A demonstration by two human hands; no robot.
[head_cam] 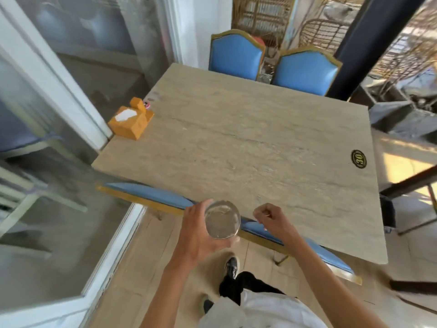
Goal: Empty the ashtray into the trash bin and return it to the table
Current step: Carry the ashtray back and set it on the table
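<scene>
Head cam: the left hand is gripping the glass ashtray by its rim, holding it just off the table edge at 6 o'clock. The right hand is curling into a loose fist, holding nothing. An orange tissue box is sitting at 10 o'clock.

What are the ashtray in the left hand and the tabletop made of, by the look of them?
Ashtray: looks like clear glass; the left hand and floor show through it, and its rim glints. Tabletop: beige, matte, with streaky veins and a crack-like line, so possibly stone or a stone-look laminate; the picture cannot settle which.
</scene>
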